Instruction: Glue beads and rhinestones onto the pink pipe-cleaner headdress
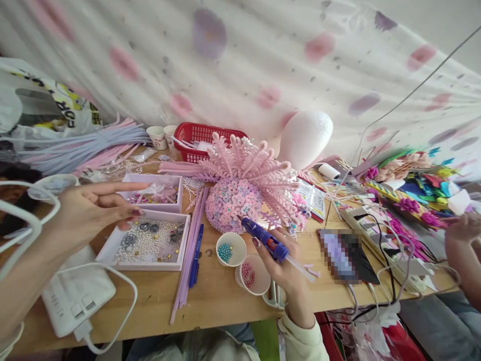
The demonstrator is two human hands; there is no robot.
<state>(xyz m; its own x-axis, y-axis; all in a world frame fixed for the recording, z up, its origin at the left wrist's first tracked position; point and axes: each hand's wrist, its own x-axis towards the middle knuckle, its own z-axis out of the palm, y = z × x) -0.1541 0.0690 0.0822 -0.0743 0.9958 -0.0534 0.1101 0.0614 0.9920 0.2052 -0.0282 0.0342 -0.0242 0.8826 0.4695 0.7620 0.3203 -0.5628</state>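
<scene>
My right hand is wrapped round a blue glue gun; its nozzle points at a pink dome covered in sequins and ringed with curled pink pipe cleaners. My left hand hovers above a white tray of pearls, index finger stretched out, thumb and another finger pinched together; whether anything sits between them I cannot make out. Two paper cups lie below the dome, one with teal beads, one with pink beads.
A second white tray, a red basket, straight pipe cleaners, a blue pen, a white foam egg, a phone, a power strip with cables. Another person's hand is at the right edge.
</scene>
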